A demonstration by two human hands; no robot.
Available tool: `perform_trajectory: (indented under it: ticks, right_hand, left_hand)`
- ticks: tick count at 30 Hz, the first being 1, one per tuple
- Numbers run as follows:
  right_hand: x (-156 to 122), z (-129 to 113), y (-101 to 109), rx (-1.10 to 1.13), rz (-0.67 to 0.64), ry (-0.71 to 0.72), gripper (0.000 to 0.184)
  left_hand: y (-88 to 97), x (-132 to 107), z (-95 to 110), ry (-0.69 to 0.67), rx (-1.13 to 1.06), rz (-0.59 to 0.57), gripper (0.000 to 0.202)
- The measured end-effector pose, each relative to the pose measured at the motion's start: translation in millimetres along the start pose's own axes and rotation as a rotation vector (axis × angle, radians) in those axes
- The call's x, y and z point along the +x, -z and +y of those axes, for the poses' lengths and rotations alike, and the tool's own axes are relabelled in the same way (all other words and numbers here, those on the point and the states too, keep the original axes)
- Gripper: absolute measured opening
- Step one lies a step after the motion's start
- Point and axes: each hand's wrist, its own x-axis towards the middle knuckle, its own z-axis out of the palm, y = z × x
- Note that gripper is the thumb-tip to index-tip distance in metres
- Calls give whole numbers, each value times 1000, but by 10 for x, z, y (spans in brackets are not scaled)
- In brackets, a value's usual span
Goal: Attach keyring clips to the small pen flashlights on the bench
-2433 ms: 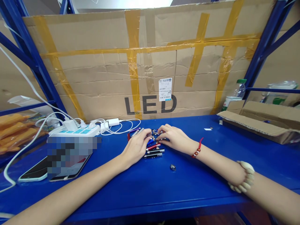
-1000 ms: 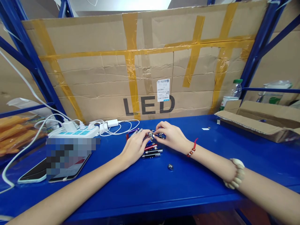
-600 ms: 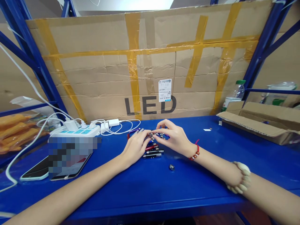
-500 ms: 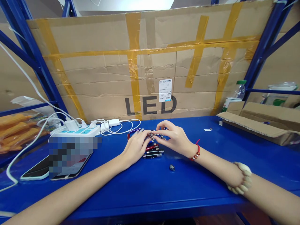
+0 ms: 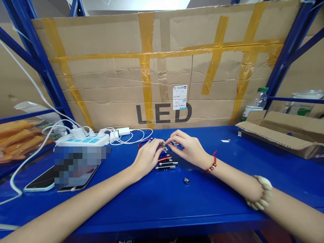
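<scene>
My left hand [image 5: 147, 156] rests over a small pile, its thumb and fingers closed on a small shiny piece [image 5: 163, 144] too small to name. From the other side my right hand [image 5: 188, 148] reaches in with bent fingers, fingertips at the same piece; whether they grip it I cannot tell. Beneath and between the hands lie several slim pen-shaped tubes, among them a red tube [image 5: 165, 158] and a black tube [image 5: 165, 167]. A purple-blue tube [image 5: 146, 140] lies behind my left hand. Closer to me sits a small dark metallic piece [image 5: 186, 181], apart from the pile.
On the left are a white power strip [image 5: 83, 141] with cables and two phones, one the white-edged phone [image 5: 40, 180]. A large cardboard sheet [image 5: 113, 84] stands behind the blue table [image 5: 141, 206]. At right are an open cardboard box [image 5: 278, 135] and a plastic bottle [image 5: 257, 103].
My right fingers have bent and drawn together, and the right thumb has moved slightly right, away from the shiny piece. My left hand stays almost in place. The view has shifted slightly.
</scene>
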Motion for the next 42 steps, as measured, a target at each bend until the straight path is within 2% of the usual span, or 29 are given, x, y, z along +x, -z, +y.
perform_trajectory:
  ticks: [3,7,12,14,20,23,29,33,37,39,42]
  right_hand:
    - [-20,59,-35,-33,-128,-49,15]
    - [-62,134,-90,-28,-274,-27,16]
    - [-53,162,-69,35,-323,91,38]
    - [-39,166,-48,46,-338,141,40]
    - [-16,185,-48,81,-367,142,23]
    - [-13,199,-51,68,-408,93,17]
    - [-30,230,-52,64,-448,-30,16]
    - [-35,226,-77,70,-446,-99,15]
    - [-33,186,-85,51,-406,-93,14]
    - [-26,153,-73,46,-324,-77,13]
    - [-1,87,-42,79,-101,-87,13]
  left_hand:
    - [-9,0,-8,24,0,14,13]
    - [-5,-2,-3,28,3,5,14]
    - [-1,-2,12,-6,20,2,14]
    - [0,-4,13,-17,28,4,14]
    - [20,-18,10,9,48,13,14]
    - [18,-22,2,9,55,22,13]
    - [9,-24,7,37,34,21,14]
    - [19,-19,24,68,8,7,13]
    - [19,-18,18,102,-23,4,15]
    - [9,-20,7,106,-29,7,16]
    - [-9,-19,-8,71,-26,12,16]
